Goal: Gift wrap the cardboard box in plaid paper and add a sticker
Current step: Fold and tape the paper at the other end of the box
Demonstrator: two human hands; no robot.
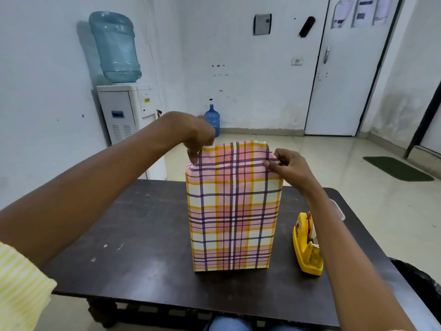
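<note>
Plaid-wrapped box [232, 211] upright on dark table [143, 235]; left hand [200, 137] and right hand [290, 166] pinch its upper corners; tape dispenser [306, 244] at right.

Left of the tall plaid-papered box [232, 211], the dark wooden tabletop [133, 235] offers wide passage; right of it, a yellow plastic tape dispenser [306, 247] stands near, narrowing the way.

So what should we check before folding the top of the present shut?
1. Plaid-wrapped box stands upright on the table: ok.
2. Left hand pinches the plaid paper at the top left corner: ok.
3. Right hand pinches the top right corner: ok.
4. Yellow tape dispenser beside the box, on its right: ok.
5. Top folded shut: not ok, paper stands open.
6. Sticker ready: cannot tell, none in view.
</note>
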